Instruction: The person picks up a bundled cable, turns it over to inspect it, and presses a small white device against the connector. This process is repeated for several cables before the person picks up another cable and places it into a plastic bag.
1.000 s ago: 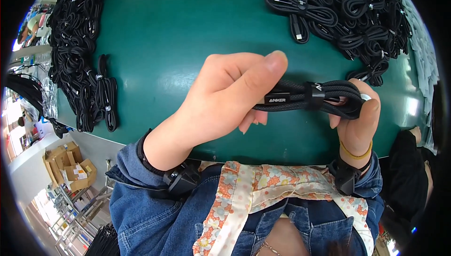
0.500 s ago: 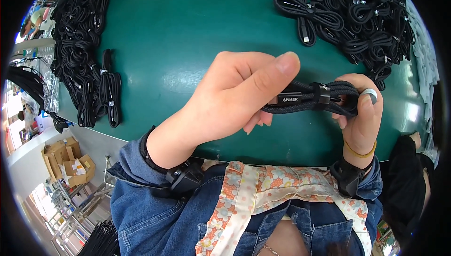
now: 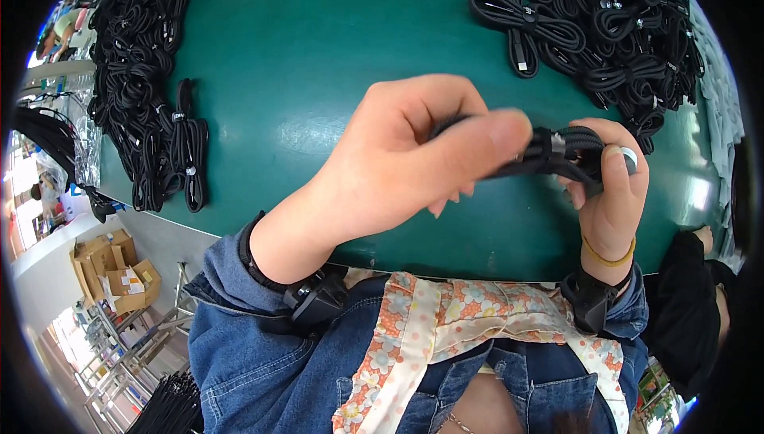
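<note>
A black braided charging cable (image 3: 585,142), coiled into a bundle with a dark strap round its middle, is held up above the green table between both hands. My left hand (image 3: 426,147) is closed round the bundle's left end, its thumb lying along the top and hiding that end. At the right end, my right hand (image 3: 617,167) grips the loops between thumb and fingers; a pale band circles one of its fingers. Motion blurs the left thumb and the near part of the bundle.
Many bundled black cables (image 3: 131,76) are heaped along the left of the green table (image 3: 318,28). Another heap of cable bundles (image 3: 605,20) covers the far right. Cardboard boxes (image 3: 115,271) stand beyond the table at lower left. A person's dark-clothed leg (image 3: 688,307) shows at right.
The cable bundle has turned in my hands, so its connector label no longer shows. My left thumb has moved right along the bundle; my right hand keeps hold of its end.
</note>
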The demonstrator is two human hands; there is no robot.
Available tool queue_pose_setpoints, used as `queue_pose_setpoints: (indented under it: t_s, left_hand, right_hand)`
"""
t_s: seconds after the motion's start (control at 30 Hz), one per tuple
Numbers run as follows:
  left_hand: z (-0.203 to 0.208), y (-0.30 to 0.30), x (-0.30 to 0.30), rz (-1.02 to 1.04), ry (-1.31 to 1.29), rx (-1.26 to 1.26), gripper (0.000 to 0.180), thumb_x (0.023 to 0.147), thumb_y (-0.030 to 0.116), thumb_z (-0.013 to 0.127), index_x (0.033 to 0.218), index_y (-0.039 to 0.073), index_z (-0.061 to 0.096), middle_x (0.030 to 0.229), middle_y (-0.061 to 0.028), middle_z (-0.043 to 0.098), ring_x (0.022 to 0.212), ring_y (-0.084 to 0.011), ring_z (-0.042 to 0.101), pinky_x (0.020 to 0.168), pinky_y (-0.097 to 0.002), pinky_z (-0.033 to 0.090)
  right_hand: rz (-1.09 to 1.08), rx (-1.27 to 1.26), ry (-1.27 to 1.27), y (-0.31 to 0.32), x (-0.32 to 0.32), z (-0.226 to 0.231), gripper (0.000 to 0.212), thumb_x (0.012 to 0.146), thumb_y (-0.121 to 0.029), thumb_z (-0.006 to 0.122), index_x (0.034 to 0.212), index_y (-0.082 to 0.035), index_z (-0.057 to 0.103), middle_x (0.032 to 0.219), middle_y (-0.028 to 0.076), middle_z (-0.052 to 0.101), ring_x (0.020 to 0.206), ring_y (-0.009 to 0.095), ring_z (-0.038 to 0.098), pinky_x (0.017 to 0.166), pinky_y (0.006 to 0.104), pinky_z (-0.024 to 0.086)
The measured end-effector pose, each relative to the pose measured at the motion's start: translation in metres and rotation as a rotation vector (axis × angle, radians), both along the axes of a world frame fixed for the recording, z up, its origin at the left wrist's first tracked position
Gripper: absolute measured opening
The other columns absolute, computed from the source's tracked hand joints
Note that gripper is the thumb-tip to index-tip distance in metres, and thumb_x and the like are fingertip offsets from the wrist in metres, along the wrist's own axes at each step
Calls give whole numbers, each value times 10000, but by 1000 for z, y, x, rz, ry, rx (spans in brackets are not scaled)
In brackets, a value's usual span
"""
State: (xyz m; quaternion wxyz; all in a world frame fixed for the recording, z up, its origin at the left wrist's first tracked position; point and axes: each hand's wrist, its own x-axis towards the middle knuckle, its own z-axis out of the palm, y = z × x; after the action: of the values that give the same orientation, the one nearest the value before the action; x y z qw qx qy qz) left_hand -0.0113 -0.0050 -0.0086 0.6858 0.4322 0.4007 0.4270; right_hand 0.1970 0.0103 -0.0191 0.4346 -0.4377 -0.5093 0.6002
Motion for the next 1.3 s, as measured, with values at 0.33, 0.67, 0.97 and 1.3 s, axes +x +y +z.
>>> queue_pose_setpoints:
  t_s: [0.33,0.67,0.97,1.3]
  left_hand:
    - [-1,-5,5,165,-34,107,157,804,114,480,834,-40,490,619,-51,523,451,-80,474,433,-209,401]
    - [-3,-6,1,73,-179,141,403,824,255,345,936,-123,427,699,-169,534,437,-182,479,507,-333,442]
    - [-5,-1,-4,74,-165,111,410,832,278,341,938,-106,438,753,-150,527,492,-174,496,546,-309,444]
    - [-34,31,-20,677,354,583,82,738,47,583,798,-6,563,806,-21,518,664,-109,501,618,-229,398]
  right_hand:
    - [12,146,-84,-2,6,-5,284,807,-186,470,951,57,506,728,93,565,479,59,452,396,142,327]
    - [1,42,-50,-6,1,-1,272,824,-182,446,940,60,494,721,104,561,508,91,511,371,146,332]
    - [76,-43,52,-3,3,-2,273,813,-179,447,936,61,490,721,107,556,525,100,518,371,145,334]
    - [450,-18,-328,7,15,1,291,788,-198,470,935,51,505,683,67,545,470,69,436,404,164,313]
